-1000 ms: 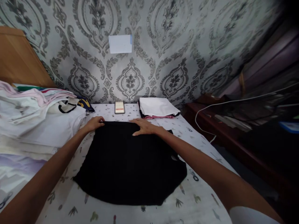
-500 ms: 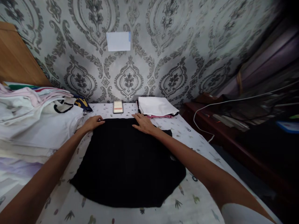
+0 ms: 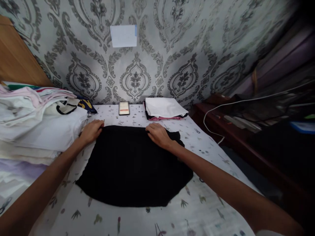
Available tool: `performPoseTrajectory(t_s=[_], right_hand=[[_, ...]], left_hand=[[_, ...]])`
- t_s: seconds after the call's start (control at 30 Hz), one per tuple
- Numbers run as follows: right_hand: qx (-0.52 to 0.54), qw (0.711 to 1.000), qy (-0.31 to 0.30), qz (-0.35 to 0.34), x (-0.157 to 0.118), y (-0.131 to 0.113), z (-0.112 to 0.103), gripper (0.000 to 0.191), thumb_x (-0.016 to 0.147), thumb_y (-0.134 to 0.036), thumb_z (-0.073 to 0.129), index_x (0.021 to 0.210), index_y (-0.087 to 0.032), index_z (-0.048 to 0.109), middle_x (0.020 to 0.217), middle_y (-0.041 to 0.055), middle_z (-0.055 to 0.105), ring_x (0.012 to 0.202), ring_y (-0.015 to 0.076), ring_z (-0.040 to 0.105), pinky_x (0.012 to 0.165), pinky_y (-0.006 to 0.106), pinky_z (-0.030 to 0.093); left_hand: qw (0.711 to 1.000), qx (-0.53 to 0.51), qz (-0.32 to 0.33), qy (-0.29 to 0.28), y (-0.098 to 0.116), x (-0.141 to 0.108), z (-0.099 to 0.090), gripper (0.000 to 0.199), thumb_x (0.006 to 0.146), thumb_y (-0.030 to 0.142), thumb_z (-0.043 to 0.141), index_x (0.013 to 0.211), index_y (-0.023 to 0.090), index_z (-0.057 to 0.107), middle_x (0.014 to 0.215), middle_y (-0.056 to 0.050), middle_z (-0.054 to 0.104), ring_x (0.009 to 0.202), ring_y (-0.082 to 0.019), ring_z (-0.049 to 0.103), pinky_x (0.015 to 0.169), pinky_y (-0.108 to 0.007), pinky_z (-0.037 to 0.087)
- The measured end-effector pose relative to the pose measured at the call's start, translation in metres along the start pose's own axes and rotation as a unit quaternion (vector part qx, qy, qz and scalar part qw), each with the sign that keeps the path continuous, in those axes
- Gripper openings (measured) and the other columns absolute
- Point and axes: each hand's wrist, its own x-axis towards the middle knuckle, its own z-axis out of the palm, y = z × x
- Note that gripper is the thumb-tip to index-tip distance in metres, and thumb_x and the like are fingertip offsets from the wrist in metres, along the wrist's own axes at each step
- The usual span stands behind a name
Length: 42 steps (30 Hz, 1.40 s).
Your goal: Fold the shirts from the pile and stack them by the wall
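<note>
A black garment (image 3: pixel 135 167), perhaps a shirt, lies spread on the patterned bedsheet (image 3: pixel 118 221). My left hand (image 3: pixel 92 131) is closed on its far left corner, the fingers curled over the edge. At the far edge, right of the middle, my right hand (image 3: pixel 158 133) grips the cloth with bent fingers. Beyond my right hand a small flap of the black cloth sticks out to the right. Near the wall, past the garment, lies a phone (image 3: pixel 124 108) with a lit screen.
A folded pile with a white cloth (image 3: pixel 164 107) on top lies by the wall. On the left is a heap of light clothes (image 3: pixel 44 127) before a wooden headboard (image 3: pixel 22 52). A white cable (image 3: pixel 236 101) runs over a dark red wooden ledge (image 3: pixel 221 126) at right.
My right hand has moved slightly right and its fingers have closed on the cloth's far edge. My left hand has curled over the corner. The garment's far edge has been pulled a little nearer.
</note>
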Motion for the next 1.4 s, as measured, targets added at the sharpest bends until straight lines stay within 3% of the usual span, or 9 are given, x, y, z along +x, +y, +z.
performPoseTrajectory(t_s=[0.27, 0.4, 0.5, 0.67, 0.77, 0.9, 1.13, 1.3, 1.4], right_hand=[[0.017, 0.998, -0.058, 0.024, -0.016, -0.014, 0.0, 0.021, 0.095, -0.01, 0.049, 0.105, -0.013, 0.066, 0.103, 0.0123, 0.066, 0.096, 0.0236, 0.057, 0.087, 0.035, 0.041], [0.043, 0.996, -0.068, 0.029, -0.021, -0.02, -0.007, 0.024, 0.094, -0.01, 0.051, 0.111, -0.012, 0.068, 0.11, 0.0137, 0.067, 0.103, 0.0246, 0.059, 0.091, 0.037, 0.043], [0.083, 0.994, -0.055, 0.05, -0.034, -0.011, -0.014, 0.028, 0.093, -0.01, 0.051, 0.113, -0.015, 0.069, 0.112, 0.0114, 0.069, 0.107, 0.0236, 0.061, 0.095, 0.037, 0.043], [0.136, 0.933, 0.036, 0.332, -0.069, 0.045, -0.028, 0.033, 0.089, -0.014, 0.053, 0.119, -0.017, 0.067, 0.119, 0.0113, 0.068, 0.108, 0.0226, 0.061, 0.095, 0.034, 0.044], [0.178, 0.875, 0.022, 0.451, -0.087, 0.075, -0.03, 0.021, 0.083, -0.029, 0.066, 0.098, -0.015, 0.07, 0.095, 0.0082, 0.07, 0.087, 0.0222, 0.063, 0.077, 0.031, 0.046], [0.224, 0.866, 0.024, 0.447, -0.094, 0.084, -0.024, 0.017, 0.069, -0.025, 0.074, 0.062, -0.019, 0.059, 0.064, -0.0015, 0.06, 0.068, 0.0171, 0.059, 0.063, 0.026, 0.041], [0.334, 0.821, 0.123, 0.447, -0.087, 0.077, -0.021, 0.018, 0.081, -0.029, 0.063, 0.071, -0.022, 0.049, 0.065, -0.0033, 0.06, 0.059, 0.0134, 0.06, 0.054, 0.024, 0.046], [0.504, 0.719, 0.225, 0.423, -0.091, 0.073, -0.02, 0.03, 0.077, -0.04, 0.071, 0.07, -0.022, 0.048, 0.06, -0.0053, 0.054, 0.056, 0.0112, 0.057, 0.05, 0.021, 0.045], [0.522, 0.713, 0.213, 0.417, -0.099, 0.068, -0.021, 0.03, 0.077, -0.046, 0.072, 0.082, -0.021, 0.055, 0.067, -0.0045, 0.058, 0.062, 0.0116, 0.057, 0.053, 0.022, 0.045]], left_hand=[[0.994, 0.09, 0.037, -0.057, 0.015, -0.011, -0.013, 0.033, 0.081, 0.017, 0.041, 0.102, 0.02, 0.066, 0.106, -0.013, 0.069, 0.105, -0.033, 0.062, 0.089, -0.046, 0.048], [0.998, -0.005, 0.056, 0.004, 0.031, -0.013, -0.007, 0.04, 0.09, 0.033, 0.035, 0.116, 0.019, 0.063, 0.115, -0.013, 0.067, 0.111, -0.031, 0.061, 0.098, -0.045, 0.048], [0.995, -0.061, 0.078, -0.016, 0.035, -0.015, 0.006, 0.044, 0.091, 0.045, 0.036, 0.113, 0.02, 0.064, 0.116, -0.013, 0.067, 0.11, -0.03, 0.062, 0.098, -0.044, 0.05], [0.992, -0.103, 0.077, -0.017, 0.04, -0.009, 0.006, 0.041, 0.09, 0.048, 0.038, 0.103, 0.021, 0.066, 0.107, -0.011, 0.069, 0.101, -0.03, 0.065, 0.095, -0.044, 0.051], [0.986, -0.143, 0.087, -0.013, 0.072, 0.006, -0.008, 0.038, 0.091, 0.046, 0.038, 0.101, 0.022, 0.065, 0.102, -0.009, 0.07, 0.093, -0.027, 0.066, 0.089, -0.042, 0.052], [0.957, -0.232, 0.173, -0.029, 0.15, 0.042, -0.012, 0.029, 0.091, 0.04, 0.042, 0.099, 0.023, 0.064, 0.101, -0.007, 0.07, 0.093, -0.024, 0.065, 0.087, -0.039, 0.052], [0.904, -0.351, 0.23, -0.084, 0.272, 0.118, 0.025, 0.02, 0.084, 0.028, 0.057, 0.101, 0.02, 0.061, 0.107, -0.007, 0.07, 0.101, -0.022, 0.065, 0.085, -0.034, 0.052], [0.89, -0.351, 0.264, -0.121, 0.307, 0.151, 0.042, 0.009, 0.075, 0.026, 0.061, 0.073, 0.02, 0.055, 0.071, 0.002, 0.058, 0.072, -0.018, 0.056, 0.071, -0.031, 0.044], [0.872, -0.399, 0.253, -0.132, 0.307, 0.159, 0.046, 0.012, 0.073, 0.029, 0.062, 0.071, 0.02, 0.054, 0.068, 0.003, 0.054, 0.069, -0.016, 0.051, 0.067, -0.029, 0.04]])
